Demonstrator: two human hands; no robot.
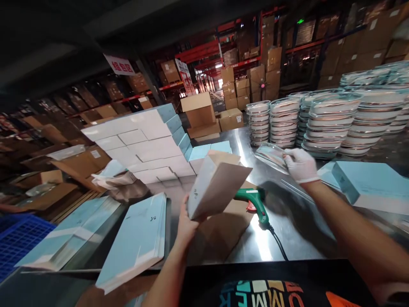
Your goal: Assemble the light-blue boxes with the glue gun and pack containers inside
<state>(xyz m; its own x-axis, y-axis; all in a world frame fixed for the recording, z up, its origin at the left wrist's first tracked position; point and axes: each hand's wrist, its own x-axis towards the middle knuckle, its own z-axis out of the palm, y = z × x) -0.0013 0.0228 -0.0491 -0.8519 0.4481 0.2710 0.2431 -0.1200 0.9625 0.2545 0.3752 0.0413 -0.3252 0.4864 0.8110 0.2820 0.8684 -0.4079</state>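
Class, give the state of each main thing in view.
Carton: tilted in left grip, seemingly open.
Clear glassware: edge in gloved right grip.
Green glue gun: lying, unheld.
Flat cartons: folded, stacked.
White cartons: stacked.
Glass dishes: stacked.
Brown cardboard box: flap up.

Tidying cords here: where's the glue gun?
In the head view, the glue gun is right of centre, just right of the box in the left hand.

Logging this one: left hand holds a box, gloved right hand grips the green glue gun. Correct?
One slip: the head view shows the gloved right hand gripping a clear oval item, not the green glue gun. The left hand does hold a box.
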